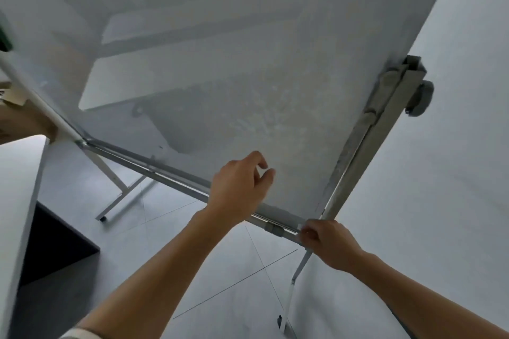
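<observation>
A large whiteboard (248, 63) on a metal stand fills most of the view, its glossy face reflecting the room. My right hand (327, 242) grips the board's lower right corner where the bottom frame rail (170, 173) meets the side rail (385, 118). My left hand (239, 184) hovers in front of the board's lower part, fingers loosely curled and holding nothing. Whether its fingertips touch the surface I cannot tell.
A grey knob (422, 99) sits on the side rail's pivot. The stand's white legs (115, 192) rest on a grey tiled floor (220, 270). A white table edge (16, 201) is at the left, a white wall (454, 173) close on the right.
</observation>
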A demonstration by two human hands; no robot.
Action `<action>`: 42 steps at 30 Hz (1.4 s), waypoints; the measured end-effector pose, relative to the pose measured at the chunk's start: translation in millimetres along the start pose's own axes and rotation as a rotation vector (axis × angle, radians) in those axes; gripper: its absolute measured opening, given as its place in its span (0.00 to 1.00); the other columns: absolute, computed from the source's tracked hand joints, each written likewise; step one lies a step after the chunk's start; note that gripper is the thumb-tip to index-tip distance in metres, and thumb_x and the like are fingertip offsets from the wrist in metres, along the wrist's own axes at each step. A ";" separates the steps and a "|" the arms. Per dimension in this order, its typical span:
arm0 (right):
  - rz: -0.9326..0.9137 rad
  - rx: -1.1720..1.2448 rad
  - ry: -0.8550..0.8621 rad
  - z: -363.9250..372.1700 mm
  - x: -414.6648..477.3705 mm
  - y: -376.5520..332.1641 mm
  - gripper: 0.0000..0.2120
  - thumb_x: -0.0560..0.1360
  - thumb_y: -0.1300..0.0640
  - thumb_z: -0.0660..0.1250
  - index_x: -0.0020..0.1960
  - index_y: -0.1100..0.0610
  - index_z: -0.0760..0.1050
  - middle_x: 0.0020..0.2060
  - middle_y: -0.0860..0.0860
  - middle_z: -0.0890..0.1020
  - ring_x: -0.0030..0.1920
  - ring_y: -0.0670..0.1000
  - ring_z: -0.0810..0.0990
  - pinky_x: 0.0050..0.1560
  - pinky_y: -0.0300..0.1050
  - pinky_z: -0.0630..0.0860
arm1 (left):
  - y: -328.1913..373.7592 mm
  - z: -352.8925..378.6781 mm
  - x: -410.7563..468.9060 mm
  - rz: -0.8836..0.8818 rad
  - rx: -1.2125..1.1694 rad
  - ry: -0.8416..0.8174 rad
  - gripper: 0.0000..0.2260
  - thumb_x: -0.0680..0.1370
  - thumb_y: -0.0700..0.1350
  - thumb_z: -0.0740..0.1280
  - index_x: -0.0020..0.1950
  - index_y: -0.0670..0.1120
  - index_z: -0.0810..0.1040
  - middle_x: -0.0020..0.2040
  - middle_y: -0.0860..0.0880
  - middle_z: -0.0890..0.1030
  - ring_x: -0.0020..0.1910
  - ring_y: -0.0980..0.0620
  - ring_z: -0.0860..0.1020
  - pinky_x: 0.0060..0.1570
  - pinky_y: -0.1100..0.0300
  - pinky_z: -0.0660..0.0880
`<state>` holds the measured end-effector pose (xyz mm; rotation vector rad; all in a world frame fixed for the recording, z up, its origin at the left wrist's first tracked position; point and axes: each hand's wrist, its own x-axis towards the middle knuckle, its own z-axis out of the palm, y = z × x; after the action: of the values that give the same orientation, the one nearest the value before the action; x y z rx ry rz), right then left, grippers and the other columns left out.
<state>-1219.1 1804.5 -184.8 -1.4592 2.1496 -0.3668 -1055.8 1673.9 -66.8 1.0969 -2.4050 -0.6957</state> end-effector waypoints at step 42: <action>-0.172 0.882 -0.221 147.9 450.3 -590.2 0.06 0.78 0.55 0.64 0.48 0.54 0.79 0.37 0.52 0.87 0.35 0.51 0.85 0.28 0.38 0.73 | -619.2 -403.0 112.1 -0.606 -0.216 0.441 0.12 0.77 0.49 0.67 0.56 0.44 0.78 0.48 0.45 0.82 0.47 0.49 0.81 0.48 0.47 0.81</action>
<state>-807.0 1171.5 -136.3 -1.0787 1.3824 -1.0070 -547.6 1126.7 -94.4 1.6922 -1.5899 -0.7722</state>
